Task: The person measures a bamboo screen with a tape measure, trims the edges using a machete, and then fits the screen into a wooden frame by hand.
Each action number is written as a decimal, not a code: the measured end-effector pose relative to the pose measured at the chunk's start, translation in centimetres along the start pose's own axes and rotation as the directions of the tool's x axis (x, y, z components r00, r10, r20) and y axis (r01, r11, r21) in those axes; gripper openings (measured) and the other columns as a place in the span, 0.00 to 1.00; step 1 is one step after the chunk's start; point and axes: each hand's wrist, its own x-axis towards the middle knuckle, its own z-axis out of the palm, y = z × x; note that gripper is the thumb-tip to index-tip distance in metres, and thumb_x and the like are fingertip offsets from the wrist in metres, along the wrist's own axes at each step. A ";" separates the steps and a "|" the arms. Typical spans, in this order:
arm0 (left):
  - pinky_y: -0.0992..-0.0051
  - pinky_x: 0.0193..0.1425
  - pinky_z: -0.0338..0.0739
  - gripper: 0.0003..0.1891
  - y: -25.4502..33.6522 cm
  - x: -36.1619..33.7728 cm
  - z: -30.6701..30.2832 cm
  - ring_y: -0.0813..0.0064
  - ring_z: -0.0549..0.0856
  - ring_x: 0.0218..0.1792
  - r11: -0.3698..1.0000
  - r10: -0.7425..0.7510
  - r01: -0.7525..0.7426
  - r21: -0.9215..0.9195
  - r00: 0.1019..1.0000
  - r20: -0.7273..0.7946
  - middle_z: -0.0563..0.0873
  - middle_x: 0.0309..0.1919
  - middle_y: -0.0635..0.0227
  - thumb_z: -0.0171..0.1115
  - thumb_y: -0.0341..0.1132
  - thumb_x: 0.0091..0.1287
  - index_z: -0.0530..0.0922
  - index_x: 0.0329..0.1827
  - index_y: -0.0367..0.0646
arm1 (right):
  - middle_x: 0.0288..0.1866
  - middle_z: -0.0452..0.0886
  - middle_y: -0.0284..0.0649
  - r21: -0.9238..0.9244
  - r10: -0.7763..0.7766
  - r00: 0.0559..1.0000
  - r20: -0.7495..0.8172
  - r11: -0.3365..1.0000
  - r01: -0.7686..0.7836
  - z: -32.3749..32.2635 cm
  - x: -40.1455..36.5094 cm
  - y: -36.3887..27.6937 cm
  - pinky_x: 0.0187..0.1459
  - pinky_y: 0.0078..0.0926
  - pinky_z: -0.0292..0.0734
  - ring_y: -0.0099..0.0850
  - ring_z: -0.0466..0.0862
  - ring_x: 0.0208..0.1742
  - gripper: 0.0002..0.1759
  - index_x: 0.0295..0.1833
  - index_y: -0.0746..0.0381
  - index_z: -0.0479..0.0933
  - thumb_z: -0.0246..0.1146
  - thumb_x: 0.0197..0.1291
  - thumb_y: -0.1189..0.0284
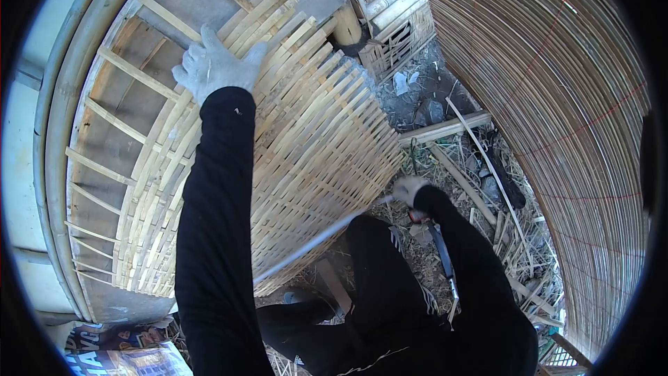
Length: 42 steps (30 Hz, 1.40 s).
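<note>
A woven panel of pale bamboo strips [313, 125] lies at a slant across the middle of the view, with loose strip ends sticking out along its left side. My left hand [221, 66], in a pale glove, rests on the panel's upper left part with fingers and thumb spread. My right hand [409, 189], also gloved, is closed near the panel's lower right edge around one end of a long pale strip [309, 245]. That strip is blurred and runs down left over the panel's lower part.
A ribbed bamboo screen [550, 97] curves down the right side. Bamboo scraps and straw [473, 188] litter the ground, with a wooden piece [445, 129] among them. A tool with a dark blade [442, 254] is by my right forearm. A printed sack [125, 355] lies at lower left.
</note>
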 end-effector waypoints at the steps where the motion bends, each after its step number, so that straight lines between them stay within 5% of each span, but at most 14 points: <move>1: 0.42 0.75 0.49 0.53 0.6 0.1 0.2 0.50 0.70 0.70 0.997 -0.057 0.056 0.054 0.998 0.024 0.75 0.63 0.44 0.67 0.71 0.52 0.66 0.74 0.42 | 0.42 0.87 0.45 -0.037 0.073 0.992 0.105 0.997 -0.069 1.9 -1.9 0.8 0.50 0.39 0.81 0.44 0.87 0.46 0.18 0.44 0.57 0.84 0.64 0.60 0.54; 4: 0.37 0.76 0.39 0.56 1.4 0.6 1.5 0.47 0.66 0.72 0.989 -0.132 0.129 0.075 0.991 0.031 0.73 0.64 0.41 0.68 0.73 0.48 0.65 0.75 0.43 | 0.40 0.87 0.44 -0.035 0.391 0.901 0.190 0.919 -0.392 6.1 -7.2 0.4 0.48 0.38 0.81 0.43 0.87 0.45 0.18 0.44 0.55 0.85 0.67 0.57 0.53; 10: 0.35 0.76 0.35 0.62 2.8 0.8 2.5 0.44 0.61 0.75 0.967 -0.231 0.228 0.112 0.973 0.011 0.70 0.66 0.39 0.69 0.75 0.43 0.62 0.76 0.42 | 0.42 0.87 0.47 0.117 0.392 0.918 -0.061 0.916 -0.383 19.9 -10.5 7.3 0.51 0.43 0.81 0.49 0.85 0.48 0.19 0.44 0.59 0.83 0.70 0.54 0.56; 16: 0.39 0.78 0.40 0.66 4.2 1.1 2.4 0.48 0.65 0.74 0.918 -0.302 0.297 0.264 0.953 -0.023 0.72 0.68 0.43 0.67 0.81 0.38 0.65 0.74 0.39 | 0.45 0.85 0.52 0.041 0.408 0.911 0.052 0.911 -0.411 26.0 -8.0 13.1 0.55 0.47 0.78 0.52 0.84 0.52 0.19 0.50 0.59 0.81 0.65 0.57 0.59; 19: 0.39 0.78 0.40 0.66 5.1 0.9 3.8 0.48 0.65 0.74 0.927 -0.255 0.255 0.276 0.966 -0.038 0.72 0.68 0.43 0.67 0.81 0.37 0.65 0.74 0.39 | 0.45 0.83 0.59 0.221 0.258 0.739 -0.622 0.963 -0.151 24.4 -8.7 12.6 0.56 0.47 0.74 0.57 0.81 0.50 0.21 0.55 0.62 0.77 0.60 0.62 0.60; 21: 0.39 0.78 0.40 0.66 5.1 0.9 4.2 0.48 0.65 0.74 0.935 -0.228 0.231 0.268 0.973 -0.045 0.72 0.68 0.42 0.68 0.81 0.37 0.65 0.73 0.39 | 0.42 0.83 0.58 0.211 0.420 0.819 -0.391 0.907 -0.364 22.6 -12.0 14.1 0.55 0.48 0.75 0.54 0.82 0.51 0.15 0.46 0.61 0.81 0.61 0.60 0.62; 24: 0.39 0.78 0.40 0.66 5.0 0.9 4.9 0.48 0.65 0.74 0.945 -0.191 0.198 0.260 0.980 -0.052 0.72 0.68 0.42 0.68 0.81 0.37 0.66 0.73 0.39 | 0.42 0.85 0.55 0.416 0.723 0.621 -0.304 0.687 -0.596 21.6 -16.3 14.6 0.51 0.49 0.78 0.52 0.84 0.49 0.14 0.47 0.59 0.81 0.62 0.59 0.63; 26: 0.39 0.78 0.40 0.66 5.3 0.7 5.2 0.48 0.65 0.74 0.950 -0.182 0.190 0.248 0.982 -0.054 0.72 0.68 0.42 0.68 0.81 0.36 0.66 0.73 0.39 | 0.44 0.83 0.53 0.265 0.804 0.231 -0.548 0.429 -0.864 21.4 -19.4 15.5 0.46 0.47 0.78 0.52 0.83 0.50 0.17 0.48 0.60 0.80 0.65 0.58 0.61; 28: 0.39 0.78 0.40 0.66 5.3 0.6 5.3 0.48 0.66 0.74 0.954 -0.176 0.183 0.236 0.983 -0.053 0.72 0.68 0.42 0.68 0.81 0.36 0.66 0.73 0.39 | 0.45 0.84 0.54 0.308 0.942 0.123 -0.311 0.222 -0.925 20.8 -22.1 15.6 0.46 0.46 0.79 0.51 0.85 0.49 0.21 0.52 0.58 0.80 0.66 0.58 0.56; 32: 0.39 0.78 0.40 0.66 4.3 1.4 4.8 0.48 0.66 0.73 0.943 -0.203 0.217 0.254 0.976 -0.078 0.72 0.68 0.41 0.68 0.81 0.36 0.66 0.73 0.39 | 0.41 0.87 0.46 0.411 0.938 0.281 -0.204 0.343 -0.845 31.3 -25.7 25.9 0.43 0.41 0.80 0.44 0.86 0.45 0.19 0.50 0.59 0.84 0.56 0.71 0.57; 34: 0.39 0.78 0.40 0.66 4.3 1.1 4.0 0.48 0.66 0.73 0.939 -0.221 0.239 0.246 0.970 -0.100 0.72 0.68 0.41 0.69 0.81 0.35 0.67 0.73 0.39 | 0.47 0.86 0.46 0.286 0.933 0.361 -0.012 0.349 -0.892 20.6 -22.4 17.8 0.47 0.41 0.81 0.43 0.86 0.49 0.23 0.58 0.59 0.80 0.61 0.66 0.55; 36: 0.39 0.78 0.40 0.66 4.0 0.7 3.5 0.48 0.66 0.73 0.937 -0.248 0.267 0.227 0.963 -0.110 0.72 0.68 0.41 0.69 0.81 0.35 0.67 0.72 0.39 | 0.58 0.83 0.51 0.295 0.788 0.537 -0.301 0.612 -0.734 33.7 -24.9 28.5 0.50 0.43 0.82 0.46 0.85 0.54 0.37 0.70 0.59 0.71 0.68 0.59 0.53; 38: 0.39 0.77 0.40 0.66 3.4 0.9 3.1 0.48 0.68 0.72 0.932 -0.265 0.292 0.215 0.953 -0.148 0.73 0.67 0.41 0.71 0.80 0.33 0.68 0.72 0.39 | 0.57 0.83 0.53 -0.121 0.852 0.522 -0.034 0.515 -0.849 30.7 -23.1 25.3 0.52 0.45 0.81 0.49 0.84 0.56 0.36 0.69 0.59 0.73 0.69 0.58 0.53; 42: 0.39 0.78 0.40 0.63 3.5 0.3 2.3 0.51 0.69 0.71 0.963 -0.244 0.252 0.098 0.966 -0.086 0.77 0.62 0.45 0.74 0.75 0.36 0.69 0.70 0.37 | 0.62 0.79 0.57 0.225 0.786 0.610 0.096 0.580 -0.783 36.1 -25.2 27.6 0.63 0.42 0.75 0.49 0.78 0.65 0.33 0.68 0.62 0.73 0.64 0.62 0.55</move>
